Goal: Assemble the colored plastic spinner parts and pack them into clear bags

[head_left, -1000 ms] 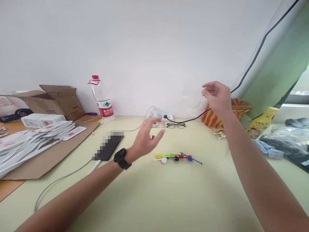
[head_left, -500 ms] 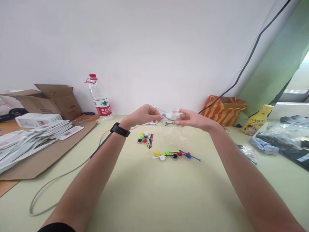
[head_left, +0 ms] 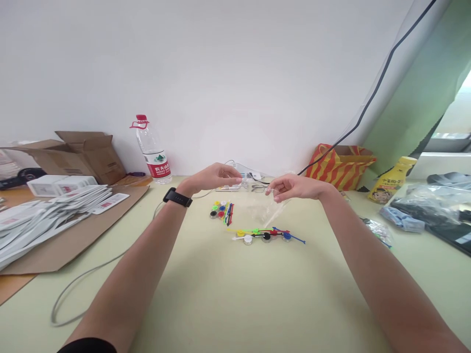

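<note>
My left hand (head_left: pixel 215 176), with a black watch on its wrist, and my right hand (head_left: pixel 290 187) are raised over the pale green table (head_left: pixel 228 294), a little apart. Both pinch the top edge of a small clear plastic bag (head_left: pixel 265 211) that hangs between them. Below the bag lies a row of small coloured discs with coloured sticks (head_left: pixel 267 235). A second cluster of coloured discs and sticks (head_left: pixel 221 211) lies to the left, under my left hand.
A water bottle (head_left: pixel 151 149) stands at the wall. Cardboard box (head_left: pixel 79 152) and a heap of white packets (head_left: pixel 47 208) lie left. A grey cable (head_left: pixel 91 272) runs across the table. Striped bag (head_left: pixel 340 166), yellow bottle (head_left: pixel 392 180) and plastic-wrapped items (head_left: pixel 430 206) sit right.
My right hand came down from high on the right and my left hand rose to meet it. Both took the clear bag, then drew slightly apart along its top.
</note>
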A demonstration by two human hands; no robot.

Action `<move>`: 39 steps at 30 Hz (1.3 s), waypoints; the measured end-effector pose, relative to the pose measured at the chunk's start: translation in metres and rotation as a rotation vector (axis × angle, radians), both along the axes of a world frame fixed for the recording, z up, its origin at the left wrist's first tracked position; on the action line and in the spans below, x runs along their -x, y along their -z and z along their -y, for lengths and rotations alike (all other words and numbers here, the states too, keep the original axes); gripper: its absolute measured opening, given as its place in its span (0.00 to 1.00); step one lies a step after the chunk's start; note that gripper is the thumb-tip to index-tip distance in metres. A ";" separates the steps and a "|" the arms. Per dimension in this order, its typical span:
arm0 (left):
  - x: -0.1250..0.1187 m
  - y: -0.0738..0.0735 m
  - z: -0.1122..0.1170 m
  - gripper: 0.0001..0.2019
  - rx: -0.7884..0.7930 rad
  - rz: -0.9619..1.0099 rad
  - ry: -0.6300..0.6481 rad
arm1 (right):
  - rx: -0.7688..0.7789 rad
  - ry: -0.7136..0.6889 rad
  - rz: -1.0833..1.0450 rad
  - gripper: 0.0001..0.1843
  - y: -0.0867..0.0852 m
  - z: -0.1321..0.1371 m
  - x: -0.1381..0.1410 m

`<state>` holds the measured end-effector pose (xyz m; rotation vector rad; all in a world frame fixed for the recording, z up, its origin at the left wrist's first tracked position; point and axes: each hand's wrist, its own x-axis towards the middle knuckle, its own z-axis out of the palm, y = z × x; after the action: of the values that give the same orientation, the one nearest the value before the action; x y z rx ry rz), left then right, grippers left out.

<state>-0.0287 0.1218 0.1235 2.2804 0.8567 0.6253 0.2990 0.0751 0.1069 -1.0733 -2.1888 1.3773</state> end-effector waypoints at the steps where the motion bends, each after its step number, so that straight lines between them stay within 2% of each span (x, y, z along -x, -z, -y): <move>1: -0.004 0.000 0.002 0.20 0.000 -0.005 0.021 | 0.006 -0.011 0.015 0.26 -0.001 0.001 0.002; 9: -0.017 0.003 0.005 0.18 0.009 0.045 0.038 | 0.009 -0.050 0.104 0.25 -0.004 0.005 0.008; 17: -0.002 0.004 -0.006 0.17 -0.001 0.024 -0.001 | -0.078 -0.008 0.195 0.26 -0.009 0.006 0.000; 21: 0.004 0.003 -0.010 0.17 0.035 0.029 0.013 | -0.114 0.044 0.166 0.28 -0.014 0.007 -0.009; 25: 0.004 0.005 -0.011 0.18 0.072 0.023 0.021 | -0.122 0.086 0.088 0.24 -0.015 0.008 -0.016; 33: -0.010 0.009 -0.006 0.13 0.072 0.165 -0.142 | -0.148 0.176 -0.047 0.26 -0.013 0.008 -0.013; 36: -0.021 0.013 -0.006 0.10 -0.021 0.260 -0.224 | -0.162 0.220 -0.117 0.26 -0.010 0.004 -0.010; 39: -0.028 0.016 -0.005 0.10 -0.179 0.344 -0.295 | -0.171 0.261 -0.178 0.24 -0.005 0.000 -0.009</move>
<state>-0.0004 0.1265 0.1076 2.1224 1.0031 1.2301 0.3081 0.0754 0.1123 -1.0831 -1.9219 1.1057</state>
